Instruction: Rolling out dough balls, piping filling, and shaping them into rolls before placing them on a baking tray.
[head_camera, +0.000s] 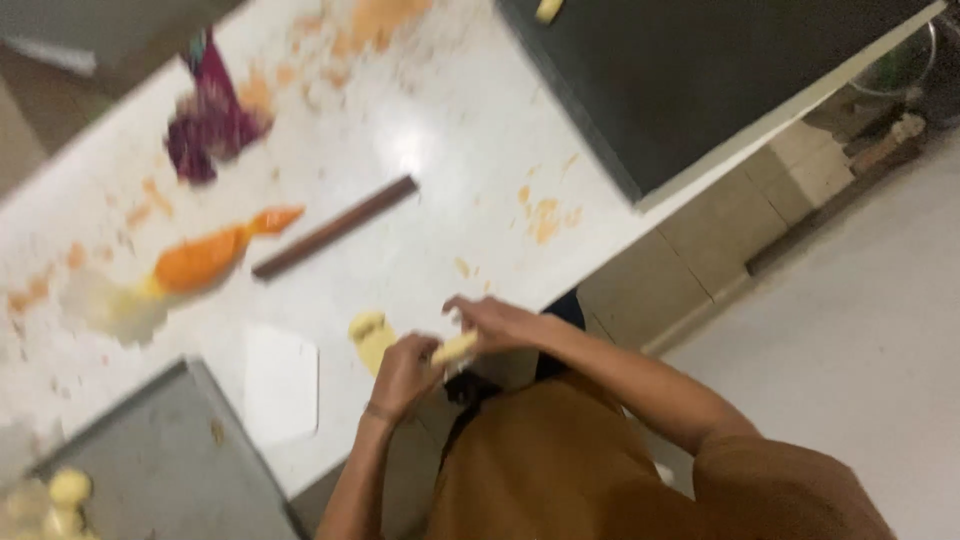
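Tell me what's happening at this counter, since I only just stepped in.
A person in a brown top works a pale yellow piece of dough between the left hand and right hand at the edge of a white counter. More dough lies beside them. Farther off lie a wooden rolling pin, an orange bag and a purple cloth.

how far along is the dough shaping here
Looks early to midway, though the picture is blurred. Done: a few pale dough balls sit on the grey tray. In hand: the left hand and right hand work a yellow dough piece. Left: another dough lump on the counter; the rolling pin lies untouched.
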